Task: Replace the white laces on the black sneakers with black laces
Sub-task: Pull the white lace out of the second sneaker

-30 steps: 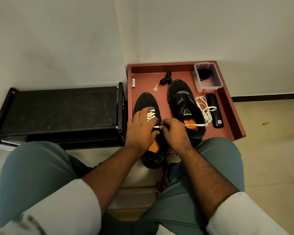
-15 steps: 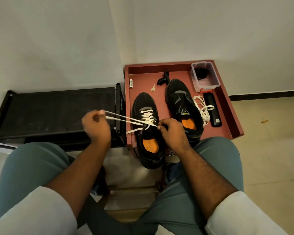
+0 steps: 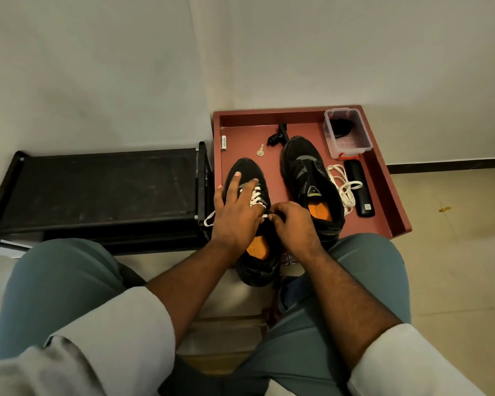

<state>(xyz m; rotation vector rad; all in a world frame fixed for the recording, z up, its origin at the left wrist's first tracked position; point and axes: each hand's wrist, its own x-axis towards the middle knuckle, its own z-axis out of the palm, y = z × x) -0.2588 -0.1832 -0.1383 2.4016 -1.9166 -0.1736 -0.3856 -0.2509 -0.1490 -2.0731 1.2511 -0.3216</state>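
Pale walls meet in a corner behind a red tray [image 3: 383, 178] that stands on a beige floor, with a black rack [image 3: 97, 190] just beside its left rim.

Hand pose: the left hand [image 3: 236, 212] lies across the left sneaker [image 3: 249, 170], fingers straight and spread toward the toe, palm down on the lacing; whether it holds anything underneath cannot be told. The right hand [image 3: 293, 224] sits at the tongue of the same shoe, fingers curled, fingertips pinching the white lace [image 3: 256, 197] near the top eyelets. Both forearms reach forward from rolled pale sleeves, over knees in grey-green trousers.

Location of task items: the left sneaker is partly laced in white and its heel overhangs the near tray edge. The right sneaker [image 3: 306, 172] stands wholly on the tray, unlaced, orange insole showing. A loose white lace [image 3: 345, 187] is bundled between that shoe and a black oblong device [image 3: 359, 190].

Obscured detail: the hands cover the upper eyelets. A loop of white lace [image 3: 209, 220] emerges at the left wrist. The clear plastic box [image 3: 346, 132] at the far right corner holds something dark, not identifiable. A small key [image 3: 260, 151], a battery [image 3: 223, 142] and a black clip-like object [image 3: 277, 135] lie at the far end.

Clearance: bare tray floor shows between the two shoes and beyond the toes.
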